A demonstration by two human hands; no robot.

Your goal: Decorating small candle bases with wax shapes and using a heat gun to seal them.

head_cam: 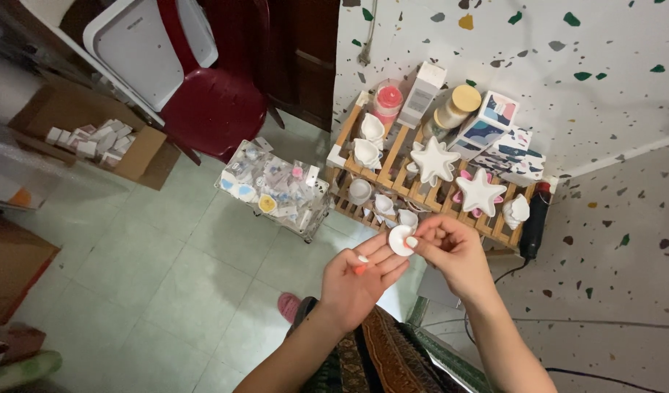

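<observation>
- The right hand (451, 251) pinches a small white disc (400, 240) between thumb and forefinger; the disc sits above the floor, just in front of a wooden slatted rack (393, 156).
- The left hand (360, 280) is partly open, palm up, its fingertips touching the lower edge of the white disc; a small orange piece (359, 269) lies against its fingers, too small to identify.
- Both hands meet over the person's lap, where a patterned dark skirt (378, 360) shows.
- The wooden slatted rack stands on the speckled tabletop (611, 145) and carries white moulded pieces: two white star-shaped dishes (433, 161), one of them at (480, 191), and several small white cups (367, 153).
- At the far side of the rack stand a pink-lidded jar (388, 100), a tall white box (422, 94), a jar with a yellow lid (458, 105) and patterned boxes (495, 120).
- A black tool with a cord (535, 218) lies just beside the right end of the rack.
- On the pale green tiled floor (167, 276) rests a clear plastic bin (276, 188) full of small packets, near the rack.
- A dark red plastic chair (214, 105) and an open cardboard box (87, 135) of small white items stand well apart from the hands.
- A pink slipper (289, 304) shows beside the left forearm.
</observation>
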